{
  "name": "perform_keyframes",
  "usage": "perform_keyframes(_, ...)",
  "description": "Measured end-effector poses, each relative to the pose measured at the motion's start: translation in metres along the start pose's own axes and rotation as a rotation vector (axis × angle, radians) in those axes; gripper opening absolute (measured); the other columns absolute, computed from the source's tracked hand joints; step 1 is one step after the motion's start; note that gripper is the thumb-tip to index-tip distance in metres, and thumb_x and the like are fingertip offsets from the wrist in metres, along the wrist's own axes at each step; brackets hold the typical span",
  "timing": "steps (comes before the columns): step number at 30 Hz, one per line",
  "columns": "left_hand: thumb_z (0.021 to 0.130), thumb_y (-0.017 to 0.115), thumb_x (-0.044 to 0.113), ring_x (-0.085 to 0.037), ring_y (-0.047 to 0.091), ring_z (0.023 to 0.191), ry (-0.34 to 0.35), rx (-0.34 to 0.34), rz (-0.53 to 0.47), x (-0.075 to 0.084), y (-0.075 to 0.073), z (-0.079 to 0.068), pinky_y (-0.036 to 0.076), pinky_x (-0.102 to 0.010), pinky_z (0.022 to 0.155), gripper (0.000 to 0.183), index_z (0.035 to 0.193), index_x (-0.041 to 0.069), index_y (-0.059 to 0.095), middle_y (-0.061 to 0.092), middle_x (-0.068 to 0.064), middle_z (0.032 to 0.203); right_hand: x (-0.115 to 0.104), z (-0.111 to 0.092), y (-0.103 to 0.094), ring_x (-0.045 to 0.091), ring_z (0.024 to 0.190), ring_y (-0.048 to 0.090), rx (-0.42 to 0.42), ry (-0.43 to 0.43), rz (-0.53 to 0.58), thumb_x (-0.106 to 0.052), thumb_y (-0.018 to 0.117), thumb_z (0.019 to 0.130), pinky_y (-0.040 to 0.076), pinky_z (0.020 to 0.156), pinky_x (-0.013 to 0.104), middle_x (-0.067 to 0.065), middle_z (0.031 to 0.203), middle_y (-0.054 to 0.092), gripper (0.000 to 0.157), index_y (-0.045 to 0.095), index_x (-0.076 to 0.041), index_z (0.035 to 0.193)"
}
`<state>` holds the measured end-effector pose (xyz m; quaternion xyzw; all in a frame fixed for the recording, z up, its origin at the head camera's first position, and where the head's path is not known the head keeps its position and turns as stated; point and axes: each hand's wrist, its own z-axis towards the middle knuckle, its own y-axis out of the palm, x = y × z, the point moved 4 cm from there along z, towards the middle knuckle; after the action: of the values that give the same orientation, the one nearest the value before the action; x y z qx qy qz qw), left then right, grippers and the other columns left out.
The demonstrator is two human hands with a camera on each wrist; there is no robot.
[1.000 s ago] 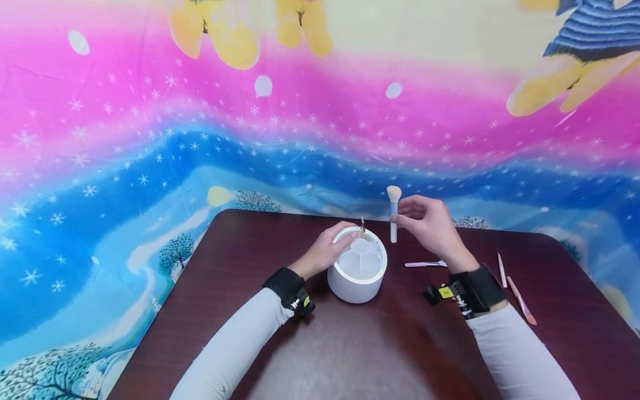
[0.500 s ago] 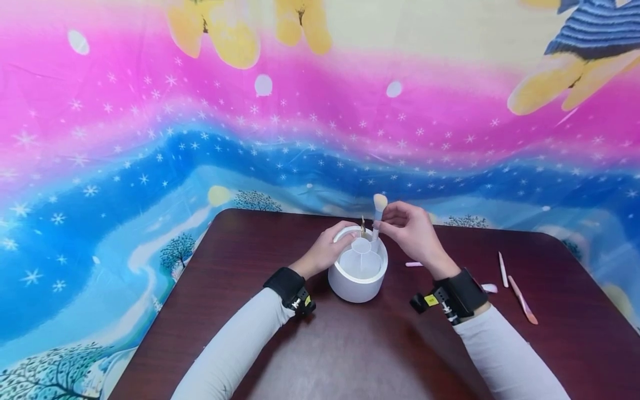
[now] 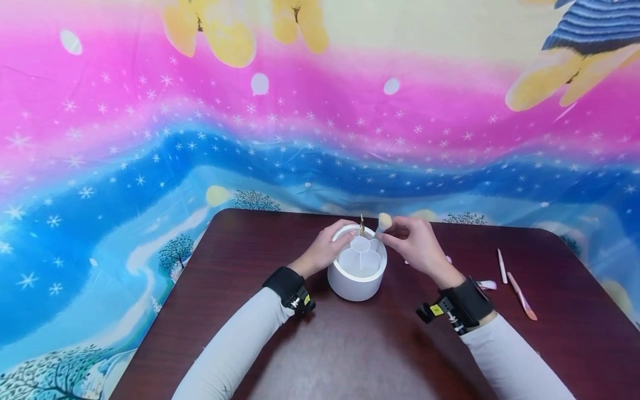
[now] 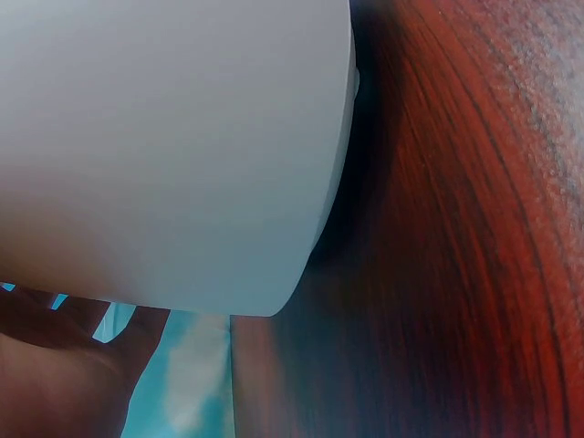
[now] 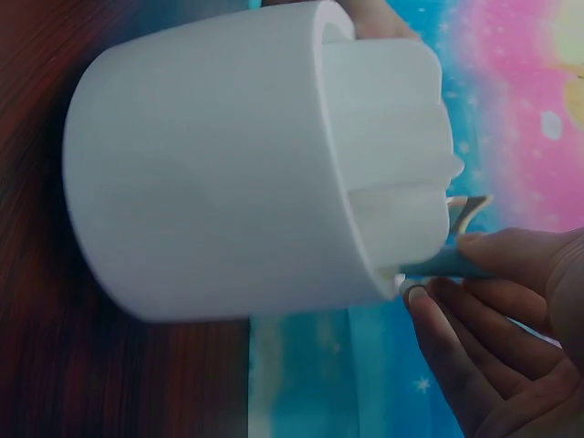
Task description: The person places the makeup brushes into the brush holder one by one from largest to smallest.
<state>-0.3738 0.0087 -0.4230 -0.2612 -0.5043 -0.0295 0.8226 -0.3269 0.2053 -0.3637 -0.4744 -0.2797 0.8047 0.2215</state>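
Note:
A white round brush holder with a divided insert stands on the table. My left hand grips its left side, thumb over the rim; in the left wrist view the holder's wall hides most of the fingers. With thumb and fingers, my right hand pinches a makeup brush just below its pale, bristle-up head. The brush leans slightly right, its lower handle hidden inside the holder's back right part. In the right wrist view, the blue-grey brush shaft enters at the rim. A gold-coloured piece sticks up at the holder's back.
To the right on the dark wooden table lie a slim pale brush and a pink-handled brush. Another brush head shows beside the right wrist. A printed cloth hangs behind the table's back edge.
My right hand has carried the makeup brush left to the holder and lowered its handle into the back right part. The left hand has stayed on the holder.

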Motion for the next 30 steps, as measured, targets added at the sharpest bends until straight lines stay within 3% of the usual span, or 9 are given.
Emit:
perform_keyframes(9, 0.097, 0.05, 0.032, -0.007, 0.053, 0.103, 0.017, -0.009, -0.002, 0.002, 0.001, 0.0, 0.045, -0.035, 0.089, 0.031, 0.123, 0.016, 0.056, 0.059, 0.003, 0.117, 0.014, -0.018, -0.028, 0.007, 0.072, 0.06, 0.025, 0.05, -0.065, -0.031, 0.072, 0.083, 0.052, 0.062, 0.031, -0.008, 0.086, 0.065, 0.012, 0.071, -0.023, 0.093)
perform_keyframes(14, 0.097, 0.049, 0.033, -0.007, 0.053, 0.103, -0.005, -0.01, -0.006, 0.002, -0.001, -0.001, 0.045, -0.036, 0.089, 0.03, 0.123, 0.018, 0.055, 0.059, 0.004, 0.117, 0.028, -0.03, -0.058, 0.01, 0.065, 0.061, 0.05, 0.083, -0.111, -0.03, 0.07, 0.085, 0.049, 0.055, 0.03, -0.004, 0.079, 0.066, 0.011, 0.071, -0.023, 0.093)
perform_keyframes(20, 0.097, 0.049, 0.035, -0.008, 0.052, 0.105, -0.005, -0.005, 0.008, 0.003, -0.002, -0.001, 0.044, -0.039, 0.09, 0.033, 0.124, 0.016, 0.055, 0.058, 0.002, 0.119, 0.048, -0.054, -0.093, 0.011, 0.067, 0.059, 0.083, 0.138, -0.205, -0.032, 0.066, 0.087, 0.045, 0.059, 0.03, -0.002, 0.077, 0.066, 0.014, 0.07, -0.021, 0.096)
perform_keyframes(24, 0.097, 0.05, 0.036, -0.009, 0.051, 0.107, -0.011, -0.003, 0.015, 0.001, -0.001, -0.001, 0.043, -0.041, 0.091, 0.036, 0.124, 0.013, 0.055, 0.058, 0.001, 0.12, 0.063, -0.072, -0.104, 0.013, 0.068, 0.059, 0.055, 0.183, -0.246, -0.034, 0.065, 0.088, 0.045, 0.058, 0.032, 0.0, 0.079, 0.065, 0.018, 0.068, -0.019, 0.098)
perform_keyframes(30, 0.097, 0.049, 0.038, -0.007, 0.047, 0.111, -0.031, -0.011, 0.011, 0.002, 0.0, -0.001, 0.041, -0.04, 0.094, 0.034, 0.124, 0.019, 0.054, 0.055, 0.004, 0.122, 0.088, -0.096, -0.107, 0.018, 0.075, 0.06, -0.014, 0.216, -0.243, -0.029, 0.062, 0.091, 0.049, 0.059, 0.032, 0.004, 0.088, 0.066, 0.019, 0.066, -0.015, 0.103)
